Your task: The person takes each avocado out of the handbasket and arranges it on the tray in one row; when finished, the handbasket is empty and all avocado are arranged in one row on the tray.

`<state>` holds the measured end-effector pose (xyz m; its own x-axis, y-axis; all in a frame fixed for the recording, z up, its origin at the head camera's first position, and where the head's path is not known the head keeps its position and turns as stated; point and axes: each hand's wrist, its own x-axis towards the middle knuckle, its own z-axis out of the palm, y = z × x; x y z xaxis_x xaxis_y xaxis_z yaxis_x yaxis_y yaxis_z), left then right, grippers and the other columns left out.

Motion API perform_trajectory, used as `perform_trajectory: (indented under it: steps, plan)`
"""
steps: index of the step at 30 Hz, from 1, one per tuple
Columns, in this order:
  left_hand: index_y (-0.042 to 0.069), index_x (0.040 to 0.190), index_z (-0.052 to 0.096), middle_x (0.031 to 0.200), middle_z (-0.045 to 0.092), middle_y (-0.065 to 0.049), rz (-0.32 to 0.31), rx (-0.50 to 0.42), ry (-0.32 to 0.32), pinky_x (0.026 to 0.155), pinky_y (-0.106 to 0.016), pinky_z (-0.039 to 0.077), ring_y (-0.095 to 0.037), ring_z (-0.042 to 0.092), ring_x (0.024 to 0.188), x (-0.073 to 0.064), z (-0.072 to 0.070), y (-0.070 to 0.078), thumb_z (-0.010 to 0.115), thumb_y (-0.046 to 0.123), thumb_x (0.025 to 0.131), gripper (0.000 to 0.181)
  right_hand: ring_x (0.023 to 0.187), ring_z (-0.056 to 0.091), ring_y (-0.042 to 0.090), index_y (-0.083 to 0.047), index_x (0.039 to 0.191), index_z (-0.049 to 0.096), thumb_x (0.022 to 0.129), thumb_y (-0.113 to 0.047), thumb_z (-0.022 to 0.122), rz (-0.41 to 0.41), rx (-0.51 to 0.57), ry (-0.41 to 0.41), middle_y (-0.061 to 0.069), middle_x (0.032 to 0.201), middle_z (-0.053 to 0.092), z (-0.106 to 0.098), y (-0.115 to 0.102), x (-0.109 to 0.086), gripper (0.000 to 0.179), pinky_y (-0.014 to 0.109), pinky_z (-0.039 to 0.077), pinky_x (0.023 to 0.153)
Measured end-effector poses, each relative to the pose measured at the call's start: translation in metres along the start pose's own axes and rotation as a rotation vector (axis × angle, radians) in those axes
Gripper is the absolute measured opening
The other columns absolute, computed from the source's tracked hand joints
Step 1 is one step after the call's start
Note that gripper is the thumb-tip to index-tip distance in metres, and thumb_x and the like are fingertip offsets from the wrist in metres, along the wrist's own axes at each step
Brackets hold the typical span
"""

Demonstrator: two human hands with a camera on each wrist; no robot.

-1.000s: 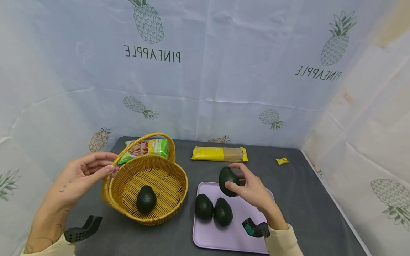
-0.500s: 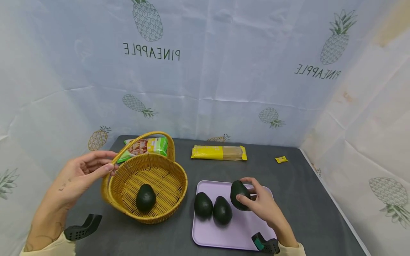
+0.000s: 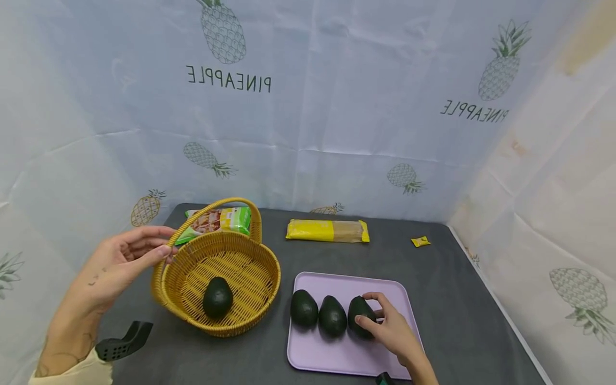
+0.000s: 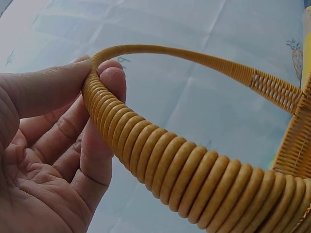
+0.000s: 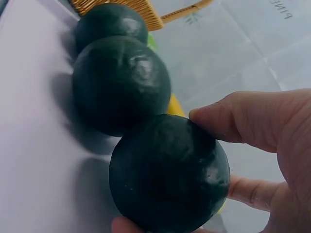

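Left hand (image 3: 127, 259): thumb and fingers pinch the left side of the basket handle (image 3: 192, 220). Basket (image 3: 247, 272) sits on the desk (image 3: 269, 358), off the tray's left edge, with one avocado (image 3: 218, 298) inside, toward the near wall. Tray (image 3: 315, 354): three avocados in a row parallel to its far edge. First avocado (image 3: 304, 309) by the left edge, second avocado (image 3: 333, 317) next to it, third avocado (image 3: 358, 316) right of that. Long axes run roughly far-to-near. Right hand (image 3: 392, 329) holds the third from its right side, thumb near, fingers far; can't tell if the tray bears its weight. Key relation: basket lies left of this grip, past both other avocados; left hand is nearer it, right hand nearer the tray.
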<state>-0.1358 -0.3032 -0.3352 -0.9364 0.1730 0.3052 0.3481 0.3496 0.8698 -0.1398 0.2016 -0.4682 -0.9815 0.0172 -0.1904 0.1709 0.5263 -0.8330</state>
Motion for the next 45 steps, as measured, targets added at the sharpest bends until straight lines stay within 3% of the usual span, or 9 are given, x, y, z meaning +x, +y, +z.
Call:
perform_trajectory:
  steps: [4, 10, 24, 36, 40, 45]
  plan:
    - [0.003, 0.132, 0.058, 0.103, 0.074, 0.001, -0.007, 0.028, -0.002, 0.077, -0.024, 0.063, -0.012, 0.073, 0.09, 0.0, 0.0, 0.0, 0.059, 0.004, 0.102, 0.03, 0.085, 0.064, 0.018, -0.022, 0.128, 0.06, 0.081, -0.028, 0.083, -0.009, -0.046, 0.021, 0.011, 0.096, 0.07, 0.004, 0.003, -0.002, 0.053, 0.03, 0.056, 0.06]
    - [0.001, 0.131, 0.059, 0.102, 0.075, 0.0, 0.0, -0.019, -0.008, 0.077, -0.025, 0.063, -0.012, 0.073, 0.091, 0.0, 0.0, 0.0, 0.058, 0.001, 0.102, 0.029, 0.085, 0.063, 0.02, -0.02, 0.125, 0.06, 0.08, -0.031, 0.085, -0.019, -0.105, 0.051, 0.011, 0.094, 0.069, 0.007, 0.004, -0.002, 0.052, 0.03, 0.054, 0.057]
    - [0.002, 0.131, 0.06, 0.102, 0.075, -0.001, 0.003, -0.087, -0.013, 0.076, -0.026, 0.063, -0.012, 0.073, 0.09, 0.0, -0.001, -0.003, 0.058, -0.001, 0.102, 0.029, 0.068, 0.056, 0.014, -0.014, 0.126, 0.058, 0.087, -0.049, 0.077, -0.03, -0.223, 0.069, 0.001, 0.076, 0.064, 0.006, 0.004, -0.007, 0.056, 0.027, 0.046, 0.055]
    - [0.002, 0.131, 0.059, 0.102, 0.075, 0.0, 0.006, -0.078, -0.013, 0.077, -0.026, 0.063, -0.012, 0.074, 0.09, -0.001, -0.001, -0.003, 0.058, -0.001, 0.102, 0.029, 0.073, 0.059, 0.013, -0.011, 0.133, 0.057, 0.089, -0.05, 0.075, -0.051, -0.259, 0.071, 0.002, 0.084, 0.068, 0.003, 0.004, -0.007, 0.061, 0.029, 0.048, 0.058]
    - [0.002, 0.131, 0.059, 0.102, 0.075, 0.0, 0.008, -0.078, -0.013, 0.077, -0.025, 0.063, -0.012, 0.073, 0.09, -0.001, -0.001, -0.003, 0.057, -0.001, 0.102, 0.029, 0.082, 0.063, 0.012, -0.011, 0.134, 0.058, 0.089, -0.048, 0.075, -0.064, -0.266, 0.09, 0.002, 0.089, 0.071, -0.001, -0.002, -0.007, 0.061, 0.029, 0.052, 0.065]
    - [0.002, 0.131, 0.059, 0.103, 0.075, 0.0, 0.011, -0.079, -0.012, 0.076, -0.026, 0.063, -0.012, 0.073, 0.091, 0.0, -0.001, -0.003, 0.058, -0.001, 0.102, 0.03, 0.093, 0.068, 0.019, -0.008, 0.135, 0.057, 0.091, -0.044, 0.075, -0.079, -0.277, 0.093, 0.007, 0.098, 0.07, -0.009, -0.017, -0.005, 0.06, 0.039, 0.06, 0.075]
